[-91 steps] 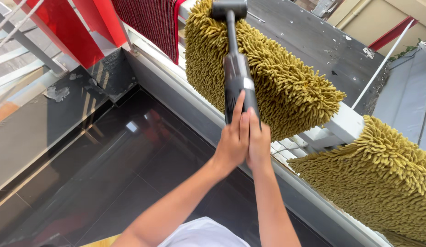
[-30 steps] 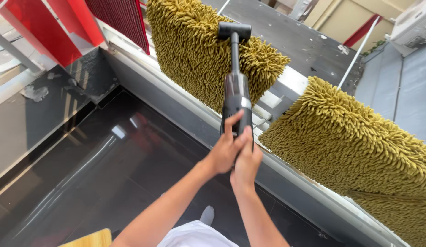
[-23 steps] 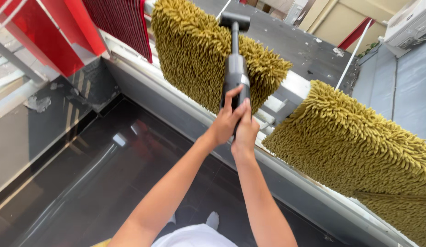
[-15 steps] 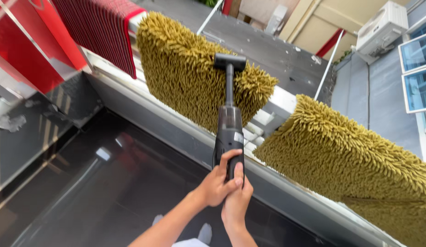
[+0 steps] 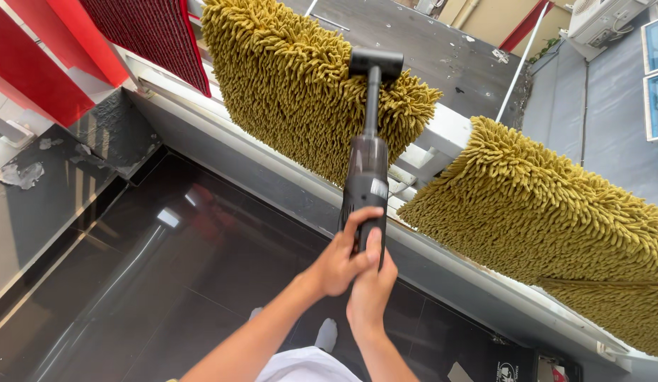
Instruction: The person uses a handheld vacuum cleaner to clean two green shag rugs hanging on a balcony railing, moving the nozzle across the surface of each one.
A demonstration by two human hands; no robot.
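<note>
Both hands (image 5: 353, 265) grip a handheld vacuum (image 5: 365, 166) above glossy black floor tiles (image 5: 166, 269).

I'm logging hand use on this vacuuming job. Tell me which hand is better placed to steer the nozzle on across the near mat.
Probably the left hand: it wraps the vacuum higher, thumb along the body. The right hand grips below it, so it mostly supports. The nozzle rests on the mat.
</note>
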